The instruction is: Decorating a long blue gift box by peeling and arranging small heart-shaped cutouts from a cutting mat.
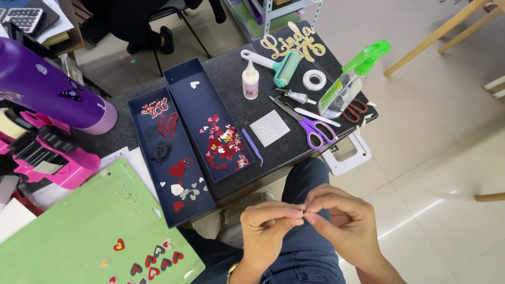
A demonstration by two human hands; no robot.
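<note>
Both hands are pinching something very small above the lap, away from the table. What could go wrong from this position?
1. The tiny pale piece is pinched between the left hand and the right hand over the jeans, not over the table; if it slips, it may fall to the tiled floor and be hard to find.
2. The spray bottle leans near the table's edge, so a bump might tip it off.
</note>
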